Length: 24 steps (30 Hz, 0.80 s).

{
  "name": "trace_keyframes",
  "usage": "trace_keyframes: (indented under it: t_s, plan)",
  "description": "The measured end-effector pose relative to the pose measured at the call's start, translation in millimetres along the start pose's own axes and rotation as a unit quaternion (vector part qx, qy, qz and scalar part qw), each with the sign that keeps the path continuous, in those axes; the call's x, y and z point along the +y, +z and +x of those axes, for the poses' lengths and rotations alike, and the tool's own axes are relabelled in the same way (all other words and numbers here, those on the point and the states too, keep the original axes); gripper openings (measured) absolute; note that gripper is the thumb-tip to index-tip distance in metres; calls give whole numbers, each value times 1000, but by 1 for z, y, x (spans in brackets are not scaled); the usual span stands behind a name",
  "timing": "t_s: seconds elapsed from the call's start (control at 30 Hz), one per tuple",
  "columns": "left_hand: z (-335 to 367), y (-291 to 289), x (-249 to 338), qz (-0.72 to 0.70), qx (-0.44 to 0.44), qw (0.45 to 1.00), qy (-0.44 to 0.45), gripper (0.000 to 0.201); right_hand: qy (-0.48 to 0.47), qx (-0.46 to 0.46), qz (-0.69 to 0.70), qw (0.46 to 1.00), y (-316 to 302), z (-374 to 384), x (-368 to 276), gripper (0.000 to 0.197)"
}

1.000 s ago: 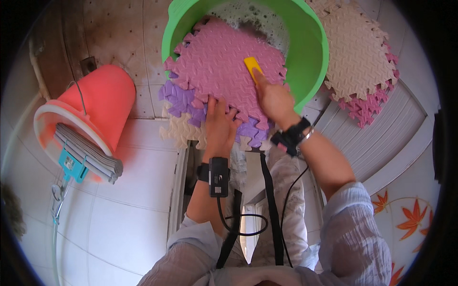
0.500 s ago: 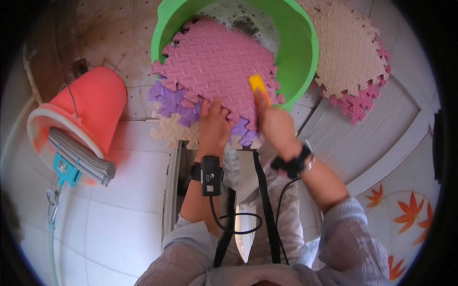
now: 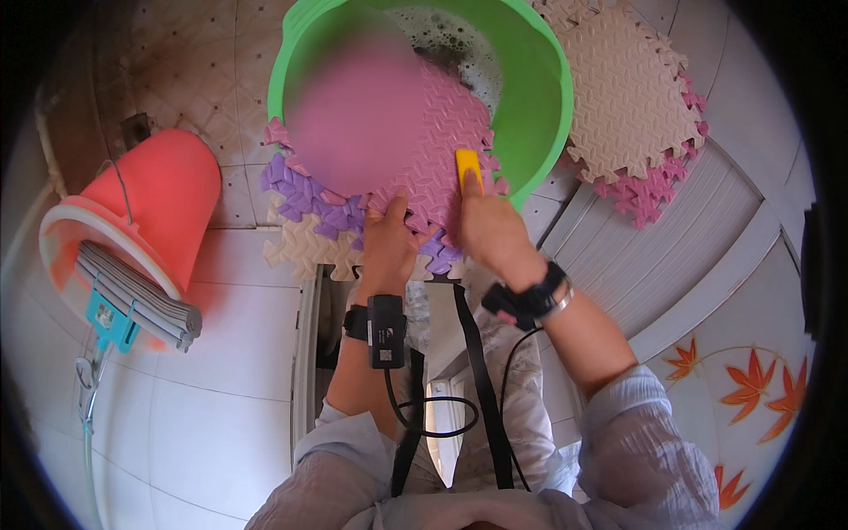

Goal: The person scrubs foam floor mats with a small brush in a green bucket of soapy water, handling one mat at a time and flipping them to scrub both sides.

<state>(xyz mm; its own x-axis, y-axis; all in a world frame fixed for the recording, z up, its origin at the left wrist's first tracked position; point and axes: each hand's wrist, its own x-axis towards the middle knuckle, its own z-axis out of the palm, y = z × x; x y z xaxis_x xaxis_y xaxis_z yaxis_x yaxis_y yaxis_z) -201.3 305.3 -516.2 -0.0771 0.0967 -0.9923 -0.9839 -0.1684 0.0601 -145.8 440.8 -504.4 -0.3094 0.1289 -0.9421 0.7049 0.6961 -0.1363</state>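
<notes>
A pink foam puzzle mat point(image 3: 446, 115) leans over the near rim of a green basin point(image 3: 539, 97) with foamy water in it. Purple point(image 3: 305, 190) and cream point(image 3: 305, 252) foam mats lie under the pink one, toward me. My left hand point(image 3: 389, 238) grips the pink mat's near edge, its thumb and fingers bent around the toothed border. In my right hand point(image 3: 496, 231) is a small yellow bar-shaped tool point(image 3: 466, 163), pressed against the mat's right side with a finger along its top. The tool's underside is hidden. A smeared patch covers the mat's left part.
Right of the basin lies a stack of cream point(image 3: 623, 88) and pink point(image 3: 649, 194) foam mats. A red bucket point(image 3: 163, 203) lies tipped at the left, a grey sponge mop point(image 3: 137, 291) at its mouth. A black cable point(image 3: 442, 433) hangs from my left wrist device.
The whole scene has shifted slightly left in view. My right hand and the yellow tool have moved a little nearer to me along the mat; the left hand keeps its hold.
</notes>
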Motion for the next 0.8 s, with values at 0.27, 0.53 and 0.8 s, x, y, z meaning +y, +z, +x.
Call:
trace_keyframes:
  t_s: [0.27, 0.53, 0.8]
  plan:
    - [-7, 18, 1, -17, -17, 1000, -18, 32, 93, -93, 75, 988, -38, 114, 33, 33]
    - [-11, 4, 8, -12, 6, 1000, -12, 27, -77, -48, -8, 996, -2, -1, 15, 47]
    - [-2, 22, -6, -43, -14, 998, -32, 32, -10, 104, 30, 994, 11, 116, 49, 39]
